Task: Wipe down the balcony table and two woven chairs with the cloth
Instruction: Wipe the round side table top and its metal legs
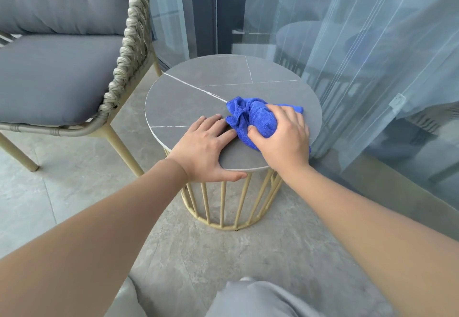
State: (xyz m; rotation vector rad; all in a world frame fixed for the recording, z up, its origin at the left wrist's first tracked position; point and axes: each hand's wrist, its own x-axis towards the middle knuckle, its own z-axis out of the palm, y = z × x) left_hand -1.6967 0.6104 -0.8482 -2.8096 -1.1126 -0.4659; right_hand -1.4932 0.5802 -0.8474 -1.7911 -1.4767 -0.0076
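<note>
Cloth (250, 117) lies bunched on the table (198, 98) top's near right, gripped by right hand (283, 140) for wiping, while left hand (206, 150), fingers flat, presumably steadies the near edge.

A crumpled blue cloth (250, 117) lies bunched on the near right part of the round grey desk (198, 98), which stands on thin yellow bars, with one woven chair (74, 68), grey-cushioned, just left of the desk.
</note>
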